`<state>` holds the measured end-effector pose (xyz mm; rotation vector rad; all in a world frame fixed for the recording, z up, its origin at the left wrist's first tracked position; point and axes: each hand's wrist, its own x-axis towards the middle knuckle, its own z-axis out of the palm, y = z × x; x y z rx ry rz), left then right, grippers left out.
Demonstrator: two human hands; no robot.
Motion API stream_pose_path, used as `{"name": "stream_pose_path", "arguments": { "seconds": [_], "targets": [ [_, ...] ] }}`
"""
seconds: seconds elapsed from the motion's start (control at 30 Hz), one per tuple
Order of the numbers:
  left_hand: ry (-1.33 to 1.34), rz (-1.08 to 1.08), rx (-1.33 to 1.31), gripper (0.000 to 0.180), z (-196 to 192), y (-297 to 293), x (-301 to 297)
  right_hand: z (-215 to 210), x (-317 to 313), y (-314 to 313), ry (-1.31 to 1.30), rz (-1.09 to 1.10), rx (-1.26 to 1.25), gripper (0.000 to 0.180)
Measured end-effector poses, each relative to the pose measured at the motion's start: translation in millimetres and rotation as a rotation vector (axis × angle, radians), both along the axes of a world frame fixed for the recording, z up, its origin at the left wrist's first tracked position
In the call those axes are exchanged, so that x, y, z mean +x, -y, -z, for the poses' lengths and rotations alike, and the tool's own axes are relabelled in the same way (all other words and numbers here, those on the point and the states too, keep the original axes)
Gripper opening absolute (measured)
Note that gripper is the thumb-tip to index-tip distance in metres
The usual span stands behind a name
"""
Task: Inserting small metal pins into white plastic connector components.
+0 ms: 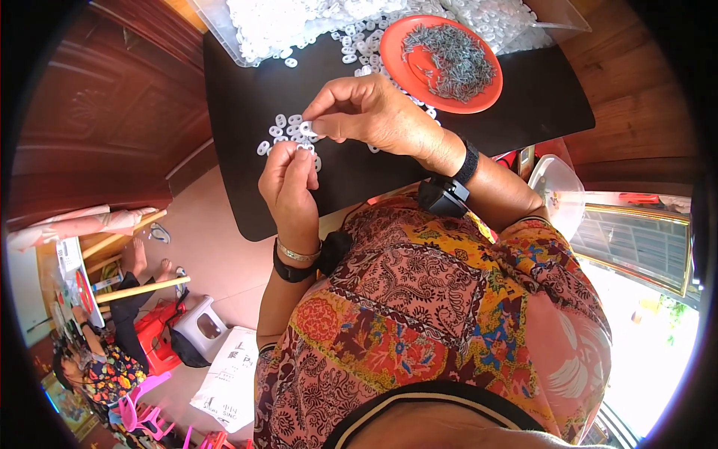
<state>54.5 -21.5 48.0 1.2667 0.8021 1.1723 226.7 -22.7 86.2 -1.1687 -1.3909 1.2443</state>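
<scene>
Head view shows us working over a black tabletop (247, 97), both hands raised just above it. Our right hand (374, 112) pinches a small white plastic ring piece (307, 129) between thumb and forefinger, fingers pressed together on it. Our left hand (288, 179) comes up from below, its fingertips closed on something tiny at the tip (303, 148), too small for us to tell what. The two pinches sit just beside each other, nearly touching. More white pieces (278, 135) lie scattered on the tabletop under our hands, and a big heap of them fills a clear tray (217, 26) at the far edge. An orange plate (395, 45) holds a pile of thin grey metal bits (452, 60). We judge the white piece light, stiff and smooth, easily flicked away, so it is best held by its rim with a fingertip pinch.
</scene>
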Motion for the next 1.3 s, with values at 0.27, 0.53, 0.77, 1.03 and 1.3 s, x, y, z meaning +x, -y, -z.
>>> {"name": "stream_pose_path", "arguments": {
  "seconds": [0.27, 0.53, 0.77, 1.03, 1.3],
  "targets": [
    [-0.045, -0.002, 0.014, 0.016, -2, 3, 2, 9, -2, -1, -0.048, 0.002, 0.058, 0.013],
    [-0.041, -0.011, 0.018, 0.014, 1, 3, 2, 11, -2, 0, -0.026, 0.013, 0.133, 0.012],
    [-0.038, -0.011, 0.021, 0.013, 1, 4, 1, 16, 3, -6, -0.276, -0.059, -0.124, 0.016],
    [-0.037, -0.013, 0.003, 0.012, 1, 6, 2, 16, 3, -4, -0.267, -0.057, -0.118, 0.016],
    [-0.053, -0.016, -0.003, 0.012, 3, 5, 2, 20, 0, -2, -0.161, -0.051, -0.022, 0.013]
  ]
}}
